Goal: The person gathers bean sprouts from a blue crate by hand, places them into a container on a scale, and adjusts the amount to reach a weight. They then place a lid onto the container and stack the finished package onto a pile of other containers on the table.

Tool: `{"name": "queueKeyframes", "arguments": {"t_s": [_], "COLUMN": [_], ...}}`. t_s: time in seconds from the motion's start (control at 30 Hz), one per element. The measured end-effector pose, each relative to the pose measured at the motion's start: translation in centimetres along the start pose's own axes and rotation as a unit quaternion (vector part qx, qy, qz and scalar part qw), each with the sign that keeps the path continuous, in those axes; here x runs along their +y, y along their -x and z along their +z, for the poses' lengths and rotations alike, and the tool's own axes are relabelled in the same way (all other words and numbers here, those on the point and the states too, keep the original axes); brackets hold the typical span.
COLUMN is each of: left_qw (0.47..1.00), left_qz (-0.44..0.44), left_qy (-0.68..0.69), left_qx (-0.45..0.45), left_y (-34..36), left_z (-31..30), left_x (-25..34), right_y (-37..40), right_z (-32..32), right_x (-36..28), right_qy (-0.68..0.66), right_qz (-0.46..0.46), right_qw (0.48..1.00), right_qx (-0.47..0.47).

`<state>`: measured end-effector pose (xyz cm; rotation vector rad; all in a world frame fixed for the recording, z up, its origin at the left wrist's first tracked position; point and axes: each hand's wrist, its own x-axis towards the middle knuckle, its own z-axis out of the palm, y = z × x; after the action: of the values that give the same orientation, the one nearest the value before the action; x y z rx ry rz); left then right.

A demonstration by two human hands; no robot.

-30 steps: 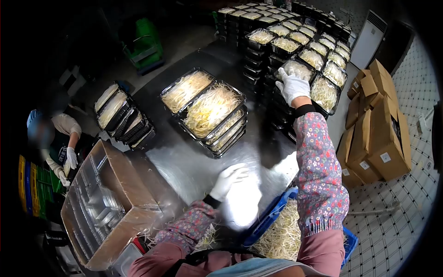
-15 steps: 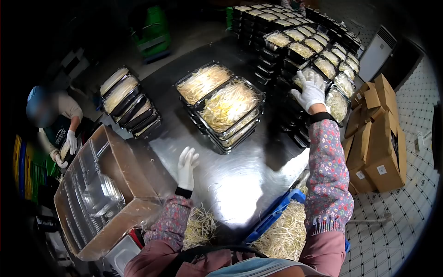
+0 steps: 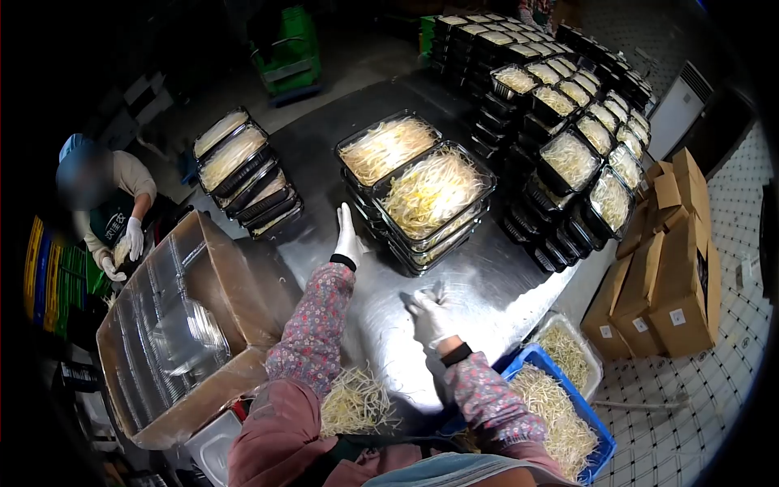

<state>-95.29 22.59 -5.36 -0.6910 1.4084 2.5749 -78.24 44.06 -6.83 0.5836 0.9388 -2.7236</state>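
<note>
The shiny metal table (image 3: 312, 126) is in a dark room, and the middle stack of sprout trays (image 3: 428, 199) sits on it. The left hand (image 3: 348, 236) is close by the left side of that stack, flat, with straight fingers held together and nothing in it. I can't tell if it touches the trays. The right hand (image 3: 431, 316) is over the table on the near side of the stack, with bent fingers; I can't tell if they pinch anything. To handle these trays well, I think both palms should go low on the sides, push softly and evenly, and stay off the soft tops. Keeping it level should help it not tip. Half a second ago, the right hand was at the big group of trays (image 3: 568, 158) to the right of the stack; now it is away from there. The left hand was farther from the stack; now it is right beside it.
</note>
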Motion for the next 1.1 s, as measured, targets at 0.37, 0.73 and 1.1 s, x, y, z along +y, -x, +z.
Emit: {"name": "queueKeyframes", "arguments": {"t_s": [0.37, 0.73, 1.1], "left_qw": [0.999, 0.989, 0.977], "left_qz": [-0.025, 0.009, 0.003], "left_qy": [-0.007, -0.067, -0.126], "left_qx": [-0.037, -0.132, -0.173], "left_y": [1.7, -3.8, -9.4], "left_z": [2.9, 8.3, 20.1], "left_x": [-0.2, -1.6, -3.6], "right_y": [-7.0, -11.4, -18.5], "right_z": [2.4, 2.1, -0.3], "right_x": [2.5, -3.1, -13.9], "right_qy": [-0.103, -0.072, -0.160], "right_qz": [-0.058, -0.133, -0.172], "right_qw": [0.993, 0.988, 0.967], "right_qx": [0.014, 0.036, 0.097]}}
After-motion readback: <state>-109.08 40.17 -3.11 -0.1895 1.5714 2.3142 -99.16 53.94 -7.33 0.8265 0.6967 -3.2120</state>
